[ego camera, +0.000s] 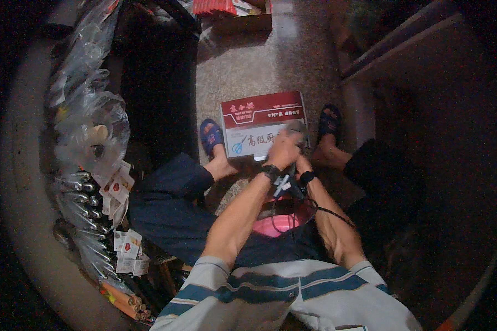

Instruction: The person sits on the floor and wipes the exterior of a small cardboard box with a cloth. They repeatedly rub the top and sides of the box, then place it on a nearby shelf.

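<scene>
A red and white cardboard box [263, 108] with a scissors picture and writing lies on the floor between the feet. My left hand [282, 149] is over the box's lower right part, blurred, and close against my right hand [302, 162], which is mostly hidden beneath and beside it. A greyish blurred object [296, 127] shows at the fingers of my left hand; its kind and which hand grips it cannot be told. Dark cables [335, 214] and a small light-coloured piece [282, 186] hang by the wrists. Below the forearms is a pink plastic item [276, 224].
At the left hang clear plastic packages [93, 124], metal-ended utensils [87, 188] with card tags [118, 188], and wooden handles [124, 300]. An open cardboard box [244, 25] with red packets stands ahead on the floor. A ledge [401, 41] runs along the right.
</scene>
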Demonstrator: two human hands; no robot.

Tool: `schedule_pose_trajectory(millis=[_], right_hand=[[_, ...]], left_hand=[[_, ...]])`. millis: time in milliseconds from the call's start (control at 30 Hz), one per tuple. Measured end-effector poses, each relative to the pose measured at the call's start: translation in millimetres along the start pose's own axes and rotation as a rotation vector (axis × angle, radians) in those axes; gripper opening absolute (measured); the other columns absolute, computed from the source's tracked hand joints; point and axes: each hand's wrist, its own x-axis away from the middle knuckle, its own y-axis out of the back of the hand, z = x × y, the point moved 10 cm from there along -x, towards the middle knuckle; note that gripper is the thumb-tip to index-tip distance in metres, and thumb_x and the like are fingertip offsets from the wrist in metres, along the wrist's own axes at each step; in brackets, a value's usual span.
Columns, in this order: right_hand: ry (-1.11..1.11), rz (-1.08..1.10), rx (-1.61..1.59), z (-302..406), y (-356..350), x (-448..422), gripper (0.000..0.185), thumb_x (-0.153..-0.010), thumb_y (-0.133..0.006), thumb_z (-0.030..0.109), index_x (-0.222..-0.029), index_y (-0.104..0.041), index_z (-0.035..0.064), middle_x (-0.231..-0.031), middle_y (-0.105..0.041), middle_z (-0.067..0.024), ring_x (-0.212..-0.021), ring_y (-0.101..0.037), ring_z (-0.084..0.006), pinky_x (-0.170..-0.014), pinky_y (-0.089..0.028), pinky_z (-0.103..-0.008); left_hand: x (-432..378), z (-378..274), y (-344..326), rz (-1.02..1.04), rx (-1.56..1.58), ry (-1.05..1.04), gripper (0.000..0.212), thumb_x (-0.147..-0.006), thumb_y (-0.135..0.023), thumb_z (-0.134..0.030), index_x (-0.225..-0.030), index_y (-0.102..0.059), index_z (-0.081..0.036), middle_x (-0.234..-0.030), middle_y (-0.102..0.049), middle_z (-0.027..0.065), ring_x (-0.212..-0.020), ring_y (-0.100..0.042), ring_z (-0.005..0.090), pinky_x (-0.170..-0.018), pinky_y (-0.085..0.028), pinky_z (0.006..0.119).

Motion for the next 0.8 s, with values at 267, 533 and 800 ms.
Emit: schedule_pose_trajectory(millis=[267,533,800], right_hand=[[-0.006,-0.151,0.043,17,9,14,0.048,-0.099,-0.057,0.043,-0.124,-0.058,0.0016,-0.104,-0.066,-0.0088,-0.079,-0.063,-0.0206,-0.058,-0.052,-0.0321],[0.054,-0.154,0.141,34,-11,35,0.054,-0.099,-0.056,0.046,-0.122,-0.056,-0.0021,-0.106,-0.07,-0.0142,-0.09,-0.07,-0.0227,-0.064,-0.056,-0.0282],[0.164,-0.09,0.117,11,38,-15,0.046,-0.1,-0.057,0.043,-0.119,-0.059,0.0009,-0.103,-0.068,-0.0077,-0.084,-0.066,-0.0176,-0.066,-0.052,-0.031]], left_hand=[[-45,71,77,-0.151,0.147,0.088,0.044,-0.08,-0.056,-0.011,-0.123,-0.065,-0.008,-0.114,-0.066,0.0215,-0.106,-0.062,0.0368,-0.098,-0.046,0.047],[-34,116,174,-0.584,-0.064,0.24,0.047,-0.077,-0.058,-0.003,-0.124,-0.06,-0.003,-0.11,-0.059,0.0242,-0.101,-0.055,0.0425,-0.089,-0.045,0.052],[-43,-16,1,-0.044,-0.034,-0.218,0.058,-0.079,-0.068,-0.026,-0.134,-0.056,-0.014,-0.117,-0.059,0.0179,-0.107,-0.055,0.036,-0.086,-0.049,0.049]])
